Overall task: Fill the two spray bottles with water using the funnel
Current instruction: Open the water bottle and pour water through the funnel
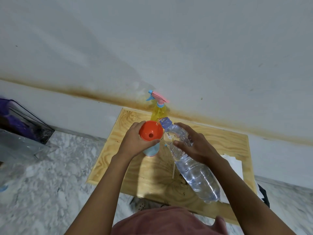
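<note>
An orange funnel (150, 131) sits in the neck of a light blue spray bottle (151, 150) standing on the wooden table (128, 167). My left hand (135, 141) grips the funnel and the bottle's top. My right hand (194, 145) holds a large clear water bottle (194, 168), tilted with its open blue-ringed mouth (165, 122) at the funnel's rim. A yellow spray bottle (158, 112) with a pink and blue trigger head (156, 97) stands upright behind the funnel, near the wall.
A loose white dip tube (173, 170) lies on the table under the water bottle. White paper (233, 165) lies at the table's right edge. A dark wire-frame box (22, 122) stands on the marble floor to the left. The wall runs close behind the table.
</note>
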Available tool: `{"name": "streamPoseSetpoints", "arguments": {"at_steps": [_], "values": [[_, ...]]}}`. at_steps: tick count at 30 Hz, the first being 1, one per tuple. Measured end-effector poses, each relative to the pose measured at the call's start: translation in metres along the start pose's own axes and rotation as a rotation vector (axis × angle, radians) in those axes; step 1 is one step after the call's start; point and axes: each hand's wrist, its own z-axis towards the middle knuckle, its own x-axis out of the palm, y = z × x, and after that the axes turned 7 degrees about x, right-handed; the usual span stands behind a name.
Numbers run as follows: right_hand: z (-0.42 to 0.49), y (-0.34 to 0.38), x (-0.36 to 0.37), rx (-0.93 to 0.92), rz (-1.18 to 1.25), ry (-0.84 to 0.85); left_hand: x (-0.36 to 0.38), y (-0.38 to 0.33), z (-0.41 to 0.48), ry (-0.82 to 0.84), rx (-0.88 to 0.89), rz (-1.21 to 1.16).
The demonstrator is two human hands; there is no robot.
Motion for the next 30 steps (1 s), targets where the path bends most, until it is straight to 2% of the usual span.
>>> {"name": "streamPoseSetpoints", "arguments": {"at_steps": [30], "values": [[0.0048,0.0020,-0.0021,-0.001,-0.050,0.062,-0.0021,-0.0056,0.0031,0.009,0.012,-0.006]]}}
